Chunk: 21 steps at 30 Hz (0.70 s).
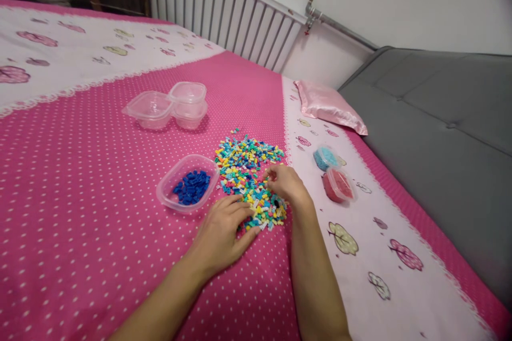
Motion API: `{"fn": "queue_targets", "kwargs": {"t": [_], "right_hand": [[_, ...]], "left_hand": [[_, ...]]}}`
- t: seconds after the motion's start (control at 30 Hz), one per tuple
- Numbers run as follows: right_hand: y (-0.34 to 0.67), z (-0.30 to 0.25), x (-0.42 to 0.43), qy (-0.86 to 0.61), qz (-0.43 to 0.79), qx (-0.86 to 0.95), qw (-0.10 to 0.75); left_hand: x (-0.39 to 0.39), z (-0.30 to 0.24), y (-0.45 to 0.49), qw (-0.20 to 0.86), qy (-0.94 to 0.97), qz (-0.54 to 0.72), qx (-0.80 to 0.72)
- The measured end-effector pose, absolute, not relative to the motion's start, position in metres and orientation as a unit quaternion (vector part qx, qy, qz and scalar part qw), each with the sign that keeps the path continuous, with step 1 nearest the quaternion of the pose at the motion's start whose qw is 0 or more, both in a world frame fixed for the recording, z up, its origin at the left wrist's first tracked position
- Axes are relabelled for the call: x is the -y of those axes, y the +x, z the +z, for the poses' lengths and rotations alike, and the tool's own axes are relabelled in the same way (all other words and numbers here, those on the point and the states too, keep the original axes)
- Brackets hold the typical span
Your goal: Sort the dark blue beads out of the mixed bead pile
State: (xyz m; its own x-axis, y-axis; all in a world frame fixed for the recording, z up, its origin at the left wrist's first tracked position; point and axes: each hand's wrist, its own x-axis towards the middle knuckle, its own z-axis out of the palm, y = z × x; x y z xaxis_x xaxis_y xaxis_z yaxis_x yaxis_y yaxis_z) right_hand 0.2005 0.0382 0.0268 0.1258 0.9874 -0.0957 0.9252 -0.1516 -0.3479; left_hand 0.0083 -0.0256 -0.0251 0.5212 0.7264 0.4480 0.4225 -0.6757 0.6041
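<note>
The tiny blocks (248, 152) are yellow, white, blue, green and pink, heaped messily on the dotted sheet (100, 224). The left hand (228, 225) spreads loosely at their edge; the right hand (285, 183) curls in, but I can't tell if it holds one.

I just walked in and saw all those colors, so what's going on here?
A person has both hands at a pile of small multicolored plastic pieces on a pink polka-dot bedspread. The left hand spreads its fingers at the near edge; the right hand curls over the right side, and whether it holds a piece can't be told. Dark blue pieces sit in a plastic container left of the pile. Light blue and red containers are off to the right.
</note>
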Motion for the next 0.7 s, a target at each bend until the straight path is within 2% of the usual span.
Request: {"fn": "queue_targets", "kwargs": {"t": [0.17,0.43,0.53,0.7], "right_hand": [[0.193,0.024,-0.041,-0.667,0.203,0.698,0.165],[0.180,0.013,-0.046,-0.654,0.195,0.721,0.117],[0.179,0.013,-0.046,-0.661,0.191,0.716,0.122],[0.181,0.020,-0.043,-0.672,0.198,0.694,0.166]], "left_hand": [[0.027,-0.018,0.009,0.237,0.814,0.409,-0.338],[0.031,-0.008,0.010,0.316,0.757,0.442,-0.364],[0.033,-0.009,0.011,0.446,0.709,0.410,-0.362],[0.031,-0.012,0.013,0.793,0.412,0.337,-0.297]]}}
